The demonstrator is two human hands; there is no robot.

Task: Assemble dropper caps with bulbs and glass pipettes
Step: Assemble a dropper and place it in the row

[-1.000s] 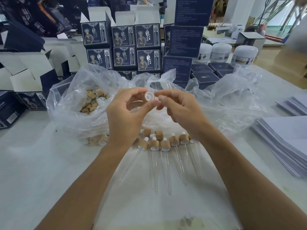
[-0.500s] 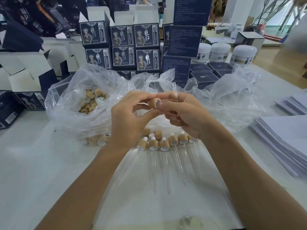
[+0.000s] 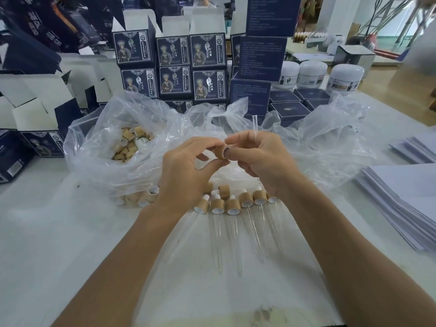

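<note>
My left hand (image 3: 186, 172) pinches a wooden dropper cap (image 3: 226, 151) between thumb and fingers at chest height over the table. My right hand (image 3: 260, 159) touches the cap's open end with its forefinger and grips a glass pipette (image 3: 254, 125) that sticks up behind its fingers. Below my hands, several assembled droppers (image 3: 232, 208) lie in a row on a plastic sheet, glass tips toward me. A clear bag (image 3: 99, 161) at the left holds several loose wooden caps (image 3: 128, 147).
Dark blue printed boxes (image 3: 174, 67) are stacked behind the bags. White jars (image 3: 311, 74) stand at the back right. A stack of white sheets (image 3: 401, 199) lies at the right. Open folded cartons (image 3: 35, 107) crowd the left.
The cap has turned so that its open end faces the right hand. The pipette in my right hand has risen into view above the fingers.
</note>
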